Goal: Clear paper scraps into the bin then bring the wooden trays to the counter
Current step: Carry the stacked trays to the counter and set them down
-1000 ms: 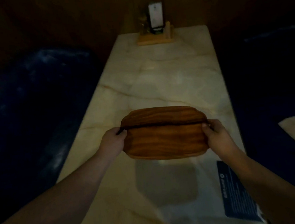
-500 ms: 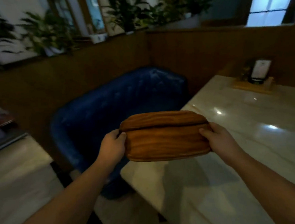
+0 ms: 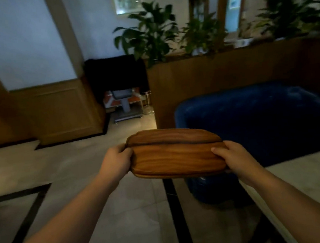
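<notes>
Two stacked wooden trays (image 3: 177,154), brown with rounded corners, hang in the air in front of me at mid-frame. My left hand (image 3: 116,161) grips their left end and my right hand (image 3: 233,157) grips their right end, thumbs on top. The upper tray sits slightly further back than the lower one. Nothing lies on the trays. No bin, counter or paper scraps are in view.
A blue velvet sofa (image 3: 261,125) stands right of the trays, with the marble table's edge (image 3: 312,170) at lower right. A wooden partition (image 3: 219,82) topped with potted plants runs behind. Tiled floor (image 3: 63,167) stretches left and ahead toward a dark alcove (image 3: 119,82).
The view has swung left, away from the marble table toward the open floor. Both hands keep the same grip on the trays, which have left the table and are now over the floor.
</notes>
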`<state>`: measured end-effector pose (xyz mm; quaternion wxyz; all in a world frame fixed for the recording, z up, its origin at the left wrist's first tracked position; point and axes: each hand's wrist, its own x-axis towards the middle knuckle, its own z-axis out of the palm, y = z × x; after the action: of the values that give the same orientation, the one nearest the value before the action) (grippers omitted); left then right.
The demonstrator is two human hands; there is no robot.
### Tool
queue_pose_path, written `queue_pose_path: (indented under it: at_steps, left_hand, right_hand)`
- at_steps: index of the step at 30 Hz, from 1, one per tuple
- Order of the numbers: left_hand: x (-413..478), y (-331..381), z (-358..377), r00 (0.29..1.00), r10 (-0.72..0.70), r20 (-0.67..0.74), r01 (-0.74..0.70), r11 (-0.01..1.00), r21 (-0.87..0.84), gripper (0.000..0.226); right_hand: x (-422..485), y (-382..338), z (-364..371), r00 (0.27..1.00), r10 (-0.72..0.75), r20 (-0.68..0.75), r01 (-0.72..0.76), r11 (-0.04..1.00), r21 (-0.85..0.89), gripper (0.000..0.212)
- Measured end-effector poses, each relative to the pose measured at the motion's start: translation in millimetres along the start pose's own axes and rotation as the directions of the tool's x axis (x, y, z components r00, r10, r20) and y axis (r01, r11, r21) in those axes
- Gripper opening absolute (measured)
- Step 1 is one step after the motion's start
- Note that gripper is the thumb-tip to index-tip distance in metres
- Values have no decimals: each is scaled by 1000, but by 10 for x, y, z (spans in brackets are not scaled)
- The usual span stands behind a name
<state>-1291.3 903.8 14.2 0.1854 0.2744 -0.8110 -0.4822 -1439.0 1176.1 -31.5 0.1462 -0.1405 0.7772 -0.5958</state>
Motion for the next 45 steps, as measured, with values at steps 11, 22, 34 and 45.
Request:
queue_pose_path:
  at_steps: [11, 22, 34, 45]
  left_hand:
    - [161, -842, -1674, 880, -184, -438, 137, 981, -137, 21]
    - [-56, -1620, -3074, 576, -383, -722, 242, 924, -297, 25]
    - [-1147, -2736, -5194, 282, -472, -835, 363, 859, -362, 26]
    - [-1793, -3211, -6753, 182, -439, -880, 335, 869, -364, 25]
  right_hand:
    - [1102, -1050, 2199, 875, -176, 451, 222, 974, -49, 16]
    - [1397, -1761, 4533, 606, -235, 760, 387, 922, -24, 15]
    - [84, -2320, 7419, 323, -278, 905, 493, 865, 90, 17]
    - [-887, -2933, 9436, 222, -278, 935, 385, 905, 178, 19]
